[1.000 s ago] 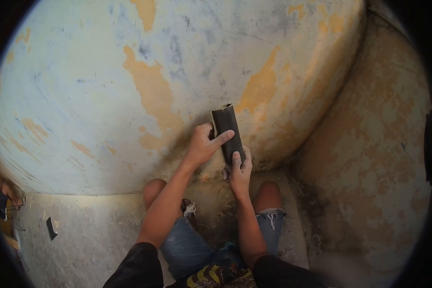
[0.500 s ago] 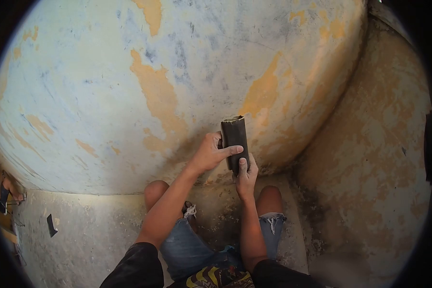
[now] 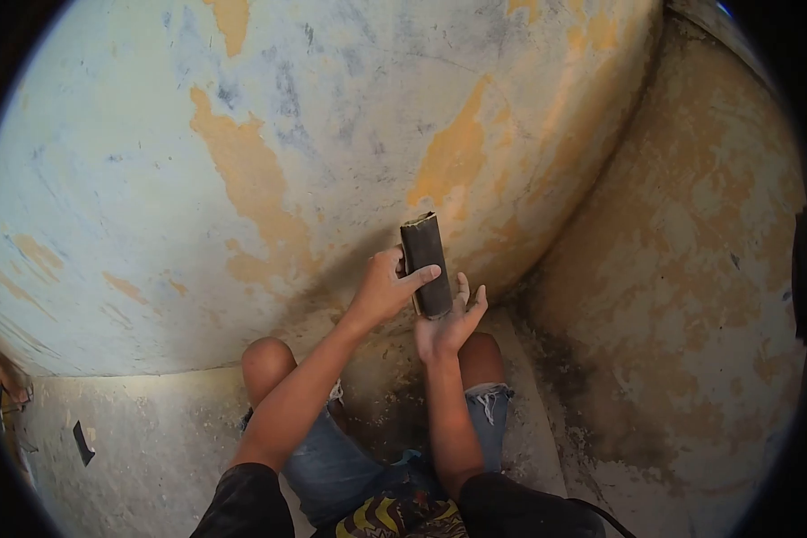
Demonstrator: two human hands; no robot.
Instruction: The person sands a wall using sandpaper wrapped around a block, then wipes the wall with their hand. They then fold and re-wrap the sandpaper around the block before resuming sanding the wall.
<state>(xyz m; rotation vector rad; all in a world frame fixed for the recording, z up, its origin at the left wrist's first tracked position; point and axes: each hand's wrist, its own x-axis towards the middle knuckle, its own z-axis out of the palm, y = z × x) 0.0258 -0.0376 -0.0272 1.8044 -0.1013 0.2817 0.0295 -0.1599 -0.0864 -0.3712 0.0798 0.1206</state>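
A dark block wrapped in black sheet (image 3: 424, 260), with a pale, rough top end, stands nearly upright in front of the wall. My left hand (image 3: 387, 289) grips its left side, the thumb lying across the front. Below and to the right, my right hand (image 3: 448, 327) has its palm turned up near the block's lower end, with its fingers spread apart. Whether the palm touches the block I cannot tell.
A curved whitish wall (image 3: 350, 152) with orange patches rises ahead. On the right stands a brown mottled wall (image 3: 681, 269). A small black scrap (image 3: 82, 443) lies on the ledge at left. Part of another person (image 3: 7, 381) shows at the far left.
My right hand has let go of the block and opened, its palm now up below it. My left hand still holds the block. The view has shifted slightly to the right.
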